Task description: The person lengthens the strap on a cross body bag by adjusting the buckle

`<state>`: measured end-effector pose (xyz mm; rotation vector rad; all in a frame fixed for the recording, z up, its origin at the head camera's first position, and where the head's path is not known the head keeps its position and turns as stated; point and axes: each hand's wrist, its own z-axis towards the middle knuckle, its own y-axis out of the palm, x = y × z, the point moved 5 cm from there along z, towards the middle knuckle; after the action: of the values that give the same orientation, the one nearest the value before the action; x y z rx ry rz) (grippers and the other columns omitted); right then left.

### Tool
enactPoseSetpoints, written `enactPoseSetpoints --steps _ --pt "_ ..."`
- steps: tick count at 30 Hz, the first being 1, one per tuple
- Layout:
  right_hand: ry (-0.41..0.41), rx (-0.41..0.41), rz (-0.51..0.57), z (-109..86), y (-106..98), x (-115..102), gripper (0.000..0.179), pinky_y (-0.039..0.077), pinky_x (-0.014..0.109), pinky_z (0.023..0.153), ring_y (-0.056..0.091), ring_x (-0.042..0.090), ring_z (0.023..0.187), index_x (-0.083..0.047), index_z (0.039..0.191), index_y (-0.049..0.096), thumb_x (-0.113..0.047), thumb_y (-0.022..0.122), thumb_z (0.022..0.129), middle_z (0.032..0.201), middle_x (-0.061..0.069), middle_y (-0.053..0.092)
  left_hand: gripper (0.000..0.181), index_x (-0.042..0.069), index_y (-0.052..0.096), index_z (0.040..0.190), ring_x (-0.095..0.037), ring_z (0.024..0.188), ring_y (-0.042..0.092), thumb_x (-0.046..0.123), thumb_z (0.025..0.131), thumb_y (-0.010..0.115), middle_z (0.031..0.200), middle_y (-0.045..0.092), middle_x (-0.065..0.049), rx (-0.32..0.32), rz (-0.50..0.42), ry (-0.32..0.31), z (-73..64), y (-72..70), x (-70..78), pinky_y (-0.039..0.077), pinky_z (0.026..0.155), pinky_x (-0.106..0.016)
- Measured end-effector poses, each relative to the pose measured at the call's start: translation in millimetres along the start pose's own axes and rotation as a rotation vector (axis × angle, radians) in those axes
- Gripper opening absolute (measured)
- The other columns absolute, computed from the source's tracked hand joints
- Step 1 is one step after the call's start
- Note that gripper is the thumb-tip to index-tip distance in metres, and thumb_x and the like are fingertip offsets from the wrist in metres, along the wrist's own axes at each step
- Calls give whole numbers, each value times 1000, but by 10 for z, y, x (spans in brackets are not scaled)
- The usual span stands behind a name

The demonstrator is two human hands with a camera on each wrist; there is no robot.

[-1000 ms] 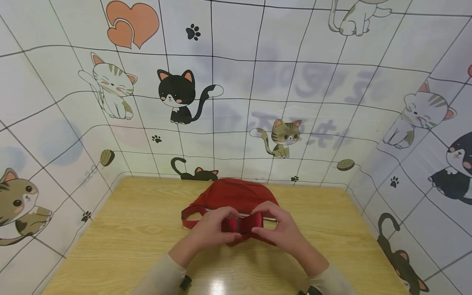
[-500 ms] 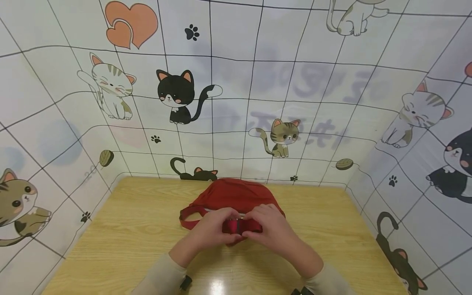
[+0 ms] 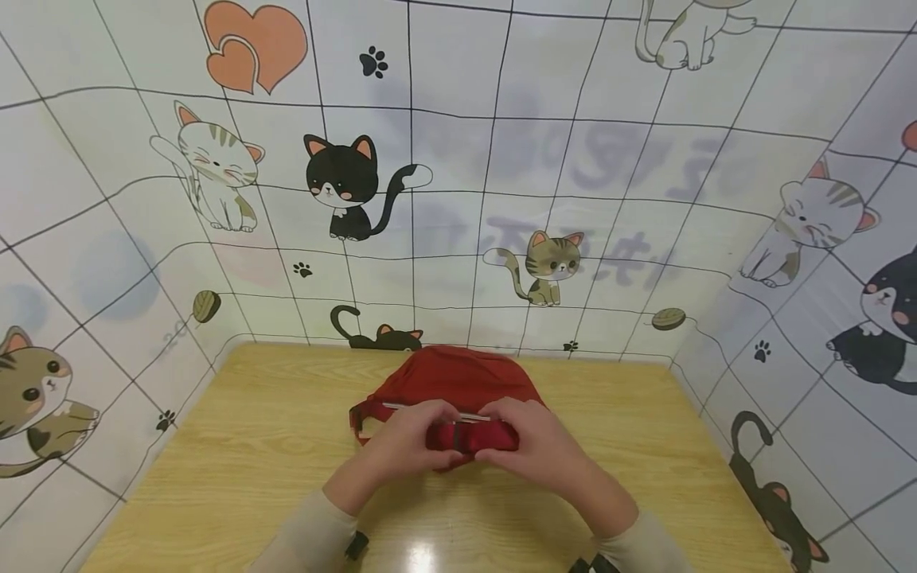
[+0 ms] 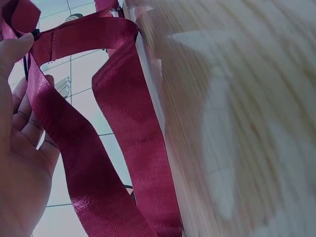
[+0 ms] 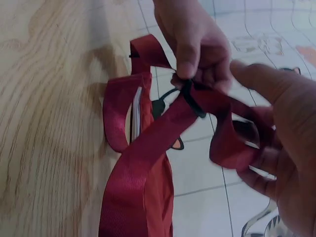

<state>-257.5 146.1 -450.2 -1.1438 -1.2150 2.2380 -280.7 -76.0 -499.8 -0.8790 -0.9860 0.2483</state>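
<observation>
A red waist bag [image 3: 458, 374] lies on the wooden table, with a pale zip along its near side. Its red webbing strap [image 3: 494, 436] is raised in front of it, between both hands. My left hand [image 3: 408, 442] pinches the strap at a black slider buckle [image 5: 192, 98], thumb on top. In the left wrist view, lengths of strap [image 4: 131, 113] hang down from the left hand. My right hand [image 3: 537, 446] holds a loop of the strap just right of the slider, its fingers bent around the loop and its thumb apart in the right wrist view.
The light wooden table [image 3: 251, 446] meets a white sheet wall [image 3: 458, 175] printed with a grid and cartoon cats at the back and sides. Dark bands [image 3: 593, 565] show at the sleeves near the front.
The right hand came in toward the left hand, then drew slightly back right, and the strap loop between them now looks rounder. The left hand stays at the slider; the bag barely shifts.
</observation>
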Motion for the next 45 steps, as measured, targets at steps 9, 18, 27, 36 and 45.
enactPoseSetpoints --steps 9,18,27,36,45 --pt "-19 -14 -163 49 59 -98 33 54 30 75 60 7 86 -20 117 80 -31 95 90 100 -14 67 43 29 67 126 -4 98 65 31 92 93 110 69 17 -9 -10 3 6 21 18 58 90 -31" --pt "34 60 135 -34 -70 59 39 60 31 77 67 11 96 -18 124 75 -22 95 90 113 -11 72 46 26 67 125 -2 97 66 31 89 96 108 70 17 21 -12 14 -18 -31 -34 58 90 -32" --pt "-21 -22 -267 86 185 -161 42 51 27 69 54 8 79 -21 118 75 -44 95 89 102 -11 63 46 26 67 125 -1 97 66 32 90 96 108 71 17 -12 -11 20 5 5 -6 58 91 -29" --pt "4 91 -51 19 56 -51 34 54 27 72 58 4 85 -21 114 79 -31 97 88 99 -15 64 45 27 68 123 -3 95 65 31 89 97 107 70 17 24 16 11 -30 -32 -30 58 88 -31" --pt "-66 140 213 -75 -17 170 44 62 34 84 67 15 101 -16 127 76 -22 96 89 115 -6 71 44 28 69 121 -4 97 64 27 88 98 111 68 18 44 13 -8 -70 -103 -131 58 87 -31"
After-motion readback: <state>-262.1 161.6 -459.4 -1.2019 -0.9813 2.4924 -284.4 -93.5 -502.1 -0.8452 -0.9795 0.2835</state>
